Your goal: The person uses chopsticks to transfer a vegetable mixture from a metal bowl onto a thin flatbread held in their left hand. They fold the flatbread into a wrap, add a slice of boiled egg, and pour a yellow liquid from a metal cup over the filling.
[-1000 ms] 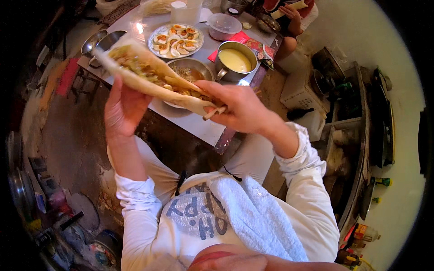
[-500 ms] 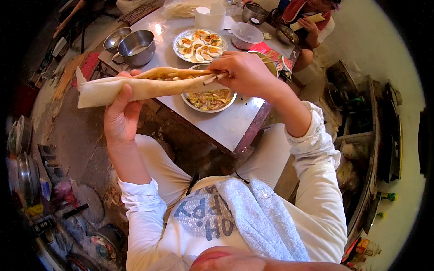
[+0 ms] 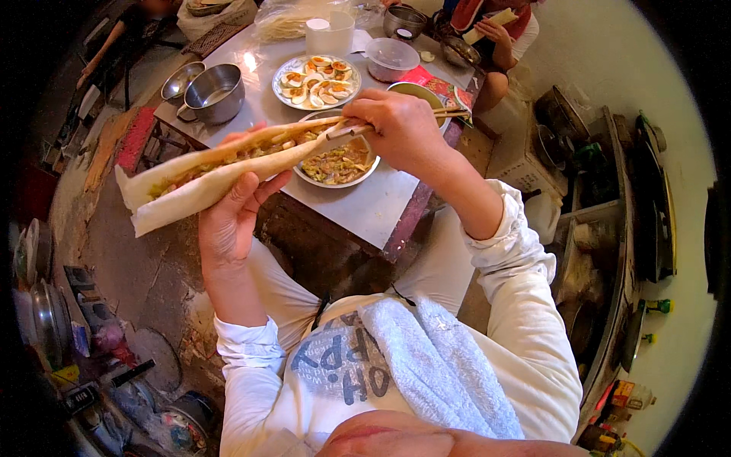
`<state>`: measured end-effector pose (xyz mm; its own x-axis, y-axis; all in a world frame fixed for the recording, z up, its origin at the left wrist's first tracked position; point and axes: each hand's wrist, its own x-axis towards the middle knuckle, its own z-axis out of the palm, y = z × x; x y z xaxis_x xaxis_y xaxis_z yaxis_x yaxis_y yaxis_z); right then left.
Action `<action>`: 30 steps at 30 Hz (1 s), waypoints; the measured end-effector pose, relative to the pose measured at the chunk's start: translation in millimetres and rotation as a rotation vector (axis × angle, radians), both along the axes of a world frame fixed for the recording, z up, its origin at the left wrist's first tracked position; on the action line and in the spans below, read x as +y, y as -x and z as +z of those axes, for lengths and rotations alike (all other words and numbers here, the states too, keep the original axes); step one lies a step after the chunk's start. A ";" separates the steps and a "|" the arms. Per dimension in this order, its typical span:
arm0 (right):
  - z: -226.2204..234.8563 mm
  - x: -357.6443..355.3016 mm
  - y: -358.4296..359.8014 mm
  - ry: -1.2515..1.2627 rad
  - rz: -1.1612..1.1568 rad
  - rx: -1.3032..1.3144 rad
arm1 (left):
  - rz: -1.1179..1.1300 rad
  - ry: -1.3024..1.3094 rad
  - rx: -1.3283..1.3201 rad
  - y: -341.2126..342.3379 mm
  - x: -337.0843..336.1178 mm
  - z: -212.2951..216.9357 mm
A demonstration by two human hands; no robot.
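A long, pale flatbread wrap is held up in front of me, folded lengthwise with a chopped vegetable filling along its fold. My left hand supports it from below, thumb on the near side and fingers behind. At the wrap's right end, my right hand is closed around a pair of chopsticks, its fingers against the bread; whether they also grip it is hard to see. Beneath this hand stands a white bowl of similar filling, partly covered by the wrap. Behind it lies a plate of halved eggs.
On the table are a steel pot at left, a clear plastic tub, a white container and another bowl. Across the far right corner sits a person holding a wrap. Shelves line the right.
The wrap's left end has dropped toward me and its fold has spread wider, showing more filling. My left hand has shifted right along its underside. The whole view has moved slightly.
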<state>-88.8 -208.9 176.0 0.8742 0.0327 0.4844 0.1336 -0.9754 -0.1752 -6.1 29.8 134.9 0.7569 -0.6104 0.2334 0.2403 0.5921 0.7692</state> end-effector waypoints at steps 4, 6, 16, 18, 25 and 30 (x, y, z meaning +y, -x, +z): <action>-10.3 5.0 15.4 -0.119 -0.010 -0.074 | -0.019 0.055 0.036 0.4 1.6 -1.3; -6.6 16.9 30.5 -0.276 -0.100 -0.152 | 0.018 0.027 -0.029 3.7 3.2 -0.7; -31.2 43.6 30.6 -1.294 0.148 0.252 | 0.023 -0.061 -0.343 10.0 6.7 -18.1; -38.2 45.4 24.6 -1.295 0.208 0.277 | 0.019 -0.063 -0.330 13.3 4.4 -23.3; -69.5 49.5 18.0 -1.423 0.105 0.120 | -0.029 -0.162 -0.275 19.7 7.0 -15.4; -61.2 51.0 22.7 -1.550 0.082 0.134 | 0.224 -0.017 -0.342 26.9 15.8 8.4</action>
